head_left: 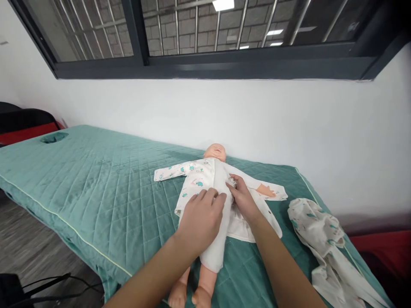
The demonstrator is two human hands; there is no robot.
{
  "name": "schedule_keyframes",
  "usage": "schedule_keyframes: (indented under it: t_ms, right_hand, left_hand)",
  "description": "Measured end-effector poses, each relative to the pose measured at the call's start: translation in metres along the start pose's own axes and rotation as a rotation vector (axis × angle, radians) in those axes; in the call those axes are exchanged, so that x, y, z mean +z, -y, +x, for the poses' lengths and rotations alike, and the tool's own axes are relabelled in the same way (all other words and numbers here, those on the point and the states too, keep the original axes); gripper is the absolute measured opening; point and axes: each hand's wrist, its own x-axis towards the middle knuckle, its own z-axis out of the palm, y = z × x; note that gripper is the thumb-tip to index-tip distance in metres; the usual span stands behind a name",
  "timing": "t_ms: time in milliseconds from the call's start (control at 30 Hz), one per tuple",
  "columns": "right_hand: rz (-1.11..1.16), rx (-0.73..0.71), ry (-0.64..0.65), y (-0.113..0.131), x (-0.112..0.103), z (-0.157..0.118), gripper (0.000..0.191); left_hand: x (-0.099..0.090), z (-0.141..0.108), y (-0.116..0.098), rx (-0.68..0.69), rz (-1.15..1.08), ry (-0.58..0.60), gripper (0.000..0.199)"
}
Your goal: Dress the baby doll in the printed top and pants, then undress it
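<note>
- Shirt (195, 182) lay crosswise to the doll (218, 246), flap (241, 226) nearest the right hand (243, 197).
- Right hand: pinched ruffled white material (232, 182).
- Left hand (202, 220): could not tell.

From where I stand, the doll (215, 153) lies on its back upon the green quilted cover (122, 196), its head close to the wall (192, 113) and its bare feet pointing away from it. A plain white garment (213, 253) covers the body and reaches onto the legs. The white jacket (196, 183), printed with small teal figures, is open — one front lies over the chest, the other spreads beside the body. Both sleeves stretch outward — one bears an orange shape.
</note>
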Motion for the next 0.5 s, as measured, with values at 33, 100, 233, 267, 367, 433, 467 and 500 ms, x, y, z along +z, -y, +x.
schedule_keyframes:
  t_ms: [33,100,233,267,367,433,467,500]
  right_hand:
    - [0.008,0.015,0.009,-0.002,0.000,0.001,0.048]
    - [0.019,0.049,0.024,-0.007,0.000,0.002,0.050]
    - [0.032,0.077,0.032,-0.012,-0.001,0.003,0.052]
    - [0.036,0.078,0.033,-0.013,-0.001,0.003,0.052]
    - [0.035,0.071,0.039,-0.014,-0.001,0.004,0.052]
    - [0.027,0.065,0.043,-0.013,-0.002,0.004,0.053]
    - [0.023,0.065,0.042,-0.013,-0.002,0.004,0.053]
    - [0.019,0.068,0.039,-0.013,-0.002,0.004,0.054]
  left_hand:
    - [0.000,-0.012,0.004,-0.009,-0.013,-0.050,0.035]
    - [0.002,-0.033,0.014,-0.081,-0.036,-0.153,0.040]
    - [0.009,-0.058,0.036,-0.233,-0.168,-0.240,0.035]
    - [0.012,-0.061,0.040,-0.250,-0.204,-0.236,0.031]
    - [0.018,-0.064,0.044,-0.246,-0.269,-0.199,0.016]
    - [0.018,-0.063,0.044,-0.219,-0.289,-0.174,0.011]
    - [0.017,-0.062,0.044,-0.209,-0.294,-0.165,0.011]
    - [0.015,-0.060,0.044,-0.204,-0.296,-0.156,0.012]
